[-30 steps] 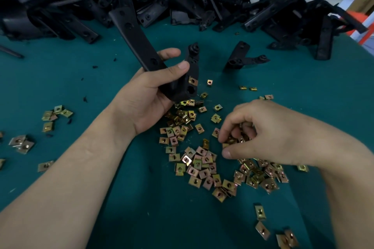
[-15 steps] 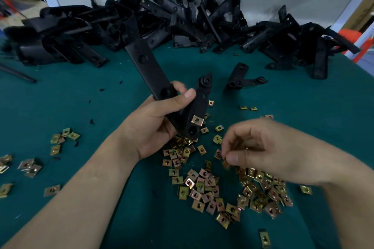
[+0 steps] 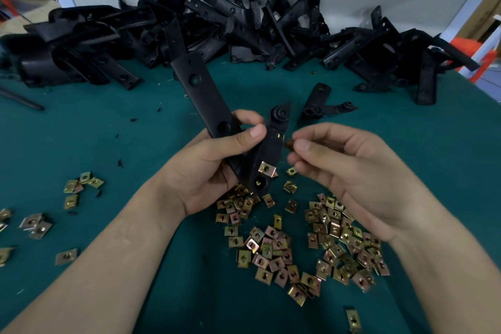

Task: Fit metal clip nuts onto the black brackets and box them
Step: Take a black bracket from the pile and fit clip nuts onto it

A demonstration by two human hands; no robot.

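Gripping the black bracket (image 3: 202,95) at its bend, the left hand (image 3: 200,173) holds it raised over the green table (image 3: 113,130). The thumb lies across the front and the other fingers curl round behind. The bracket's long arm slants up to the left and its short arm rises to the right. A fitted clip nut (image 3: 267,168) sits on the short arm's lower end, just above a round hole.

The right hand (image 3: 355,173) pinches a second clip nut (image 3: 289,144) between thumb and forefinger, with the remaining fingers loosely curled. This nut is just beside the short arm's right edge; I cannot tell whether it touches.

Below both hands a loose heap of clip nuts (image 3: 273,252) is scattered on the table, with a smaller cluster (image 3: 81,184) well apart at the left. A single bracket (image 3: 320,102) lies beyond the hands, and a big pile of brackets (image 3: 244,24) runs along the far edge.
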